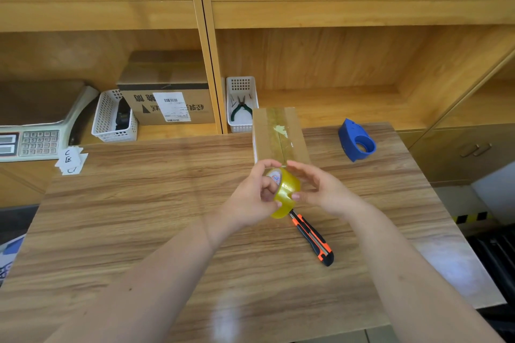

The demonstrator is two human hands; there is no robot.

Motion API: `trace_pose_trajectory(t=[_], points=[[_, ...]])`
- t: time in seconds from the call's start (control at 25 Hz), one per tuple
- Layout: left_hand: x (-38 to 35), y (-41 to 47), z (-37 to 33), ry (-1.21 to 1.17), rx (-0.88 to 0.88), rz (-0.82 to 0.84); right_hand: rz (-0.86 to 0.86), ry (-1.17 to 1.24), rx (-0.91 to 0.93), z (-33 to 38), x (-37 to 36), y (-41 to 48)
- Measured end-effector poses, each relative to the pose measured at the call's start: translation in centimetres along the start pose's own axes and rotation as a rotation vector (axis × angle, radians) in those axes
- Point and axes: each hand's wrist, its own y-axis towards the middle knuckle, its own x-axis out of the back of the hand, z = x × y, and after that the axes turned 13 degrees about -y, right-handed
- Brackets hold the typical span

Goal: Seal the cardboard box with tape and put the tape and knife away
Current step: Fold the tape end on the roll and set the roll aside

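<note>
Yellow clear-tape roll (284,192): you're gripping it with left hand (252,200) fingers curled closed, right hand (320,189) fingers half-open touching it, above wood-grain surface (139,217), beside taped brown cardboard box (278,136); orange-black utility knife (313,239) lying below.

Yellowish tape roll (285,192) (held) before taped box (278,135), knife (312,238) flat.

A packing room: wooden shelves (334,12) hold a weighing scale (33,131), labelled carton (167,103) and tool baskets (241,104).
</note>
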Motion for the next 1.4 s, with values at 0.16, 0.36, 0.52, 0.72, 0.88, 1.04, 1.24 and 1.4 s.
trace_pose_trajectory(t=[0.16,0.36,0.52,0.72,0.88,1.04,1.24,1.4], points=[[0.4,-0.4,-0.3,0.247,-0.099,0.06,0.009,0.115,-0.011,-0.4,-0.3,0.0],[0.1,-1.2,0.2,0.22,-0.19,-0.11,-0.155,0.196,0.019,-0.3,-0.5,-0.7],[0.9,-0.8,0.3,-0.215,0.01,-0.183,-0.211,0.263,0.051,-0.4,-0.8,-1.4],[2.5,0.4,0.8,-0.232,0.09,-0.114,-0.192,0.325,0.082,-0.1,-1.4,-1.3],[3.3,1.0,0.2,-0.2,0.068,-0.116,-0.248,0.229,0.058,0.1,-1.9,-0.4],[3.8,1.4,-0.3,-0.111,-0.006,-0.1,-0.294,0.141,0.046,0.4,-2.5,0.1],[2.8,1.9,-1.2,-0.095,-0.107,-0.073,-0.399,0.079,0.034,1.0,-2.6,-0.3],[1.6,3.8,-1.9,-0.038,-0.122,-0.062,-0.449,0.087,0.019,0.2,-0.5,0.1]])
